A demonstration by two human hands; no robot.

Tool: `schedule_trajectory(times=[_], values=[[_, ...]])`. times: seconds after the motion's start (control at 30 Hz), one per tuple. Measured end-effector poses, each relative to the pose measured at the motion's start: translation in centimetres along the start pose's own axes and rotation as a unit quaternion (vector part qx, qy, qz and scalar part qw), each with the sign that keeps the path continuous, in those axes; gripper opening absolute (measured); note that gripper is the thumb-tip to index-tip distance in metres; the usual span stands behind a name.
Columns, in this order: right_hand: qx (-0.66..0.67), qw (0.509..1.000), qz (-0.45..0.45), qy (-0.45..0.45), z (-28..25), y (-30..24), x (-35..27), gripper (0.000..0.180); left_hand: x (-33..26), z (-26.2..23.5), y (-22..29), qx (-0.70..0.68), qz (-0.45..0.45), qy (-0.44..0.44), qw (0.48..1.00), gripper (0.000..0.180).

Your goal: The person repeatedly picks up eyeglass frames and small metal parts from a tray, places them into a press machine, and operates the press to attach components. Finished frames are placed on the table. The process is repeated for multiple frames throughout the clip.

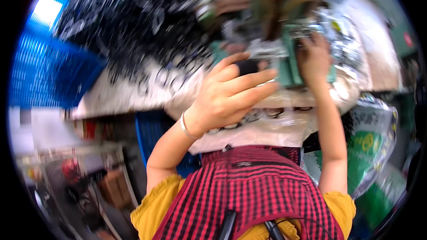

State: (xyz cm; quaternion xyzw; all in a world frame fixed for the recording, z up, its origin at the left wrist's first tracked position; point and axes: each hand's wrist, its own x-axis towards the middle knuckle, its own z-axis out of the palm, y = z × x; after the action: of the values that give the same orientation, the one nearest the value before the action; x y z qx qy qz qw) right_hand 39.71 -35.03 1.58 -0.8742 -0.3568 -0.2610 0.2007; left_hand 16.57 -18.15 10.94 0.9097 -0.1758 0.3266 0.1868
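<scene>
My left hand point(231, 91) is over the near side of the work table, its fingers stretched toward the right and spread. A black band or sleeve point(246, 67) appears to be round one of its fingers; blur hides the detail. Its palm side is hidden. Farther right, my right hand point(316, 60) reaches to a green block-like fixture point(291, 64), fingers bent beside small metal parts point(309, 30). Whether it holds anything is smeared by motion. Between the hands lies a pale, shiny piece point(267, 49), too blurred to name.
Many black ring-shaped parts point(147, 26) heap at the far left. A blue plastic crate point(51, 69) stands on the left. Shiny clear bags point(351, 46) lie right of the fixture. Pale cloth point(249, 135) hangs over the near edge. Green-and-clear plastic sacks point(369, 146) stand at the lower right.
</scene>
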Motion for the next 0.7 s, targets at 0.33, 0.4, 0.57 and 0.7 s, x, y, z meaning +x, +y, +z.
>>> schedule_trajectory(times=[0.33, 0.4, 0.57, 0.7], values=[[0.278, 0.945, 0.162, 0.052, -1.3, 2.1, -0.8, 0.014, -28.7, 0.2, 0.4, 0.182, -0.608, -0.3, 0.712, 0.032], [0.307, 0.936, 0.162, 0.049, -1.0, 2.1, -1.0, 0.016, -31.5, 4.3, 0.0, 0.239, -0.593, -0.243, 0.729, 0.032], [0.324, 0.926, 0.186, 0.052, -1.7, 0.6, -0.3, 0.02, -31.0, 7.9, -2.1, 0.279, -0.603, -0.28, 0.693, 0.018], [0.356, 0.91, 0.197, 0.075, -1.9, 2.9, -0.9, 0.016, -25.7, 4.6, -0.3, 0.208, -0.592, -0.318, 0.711, 0.026]])
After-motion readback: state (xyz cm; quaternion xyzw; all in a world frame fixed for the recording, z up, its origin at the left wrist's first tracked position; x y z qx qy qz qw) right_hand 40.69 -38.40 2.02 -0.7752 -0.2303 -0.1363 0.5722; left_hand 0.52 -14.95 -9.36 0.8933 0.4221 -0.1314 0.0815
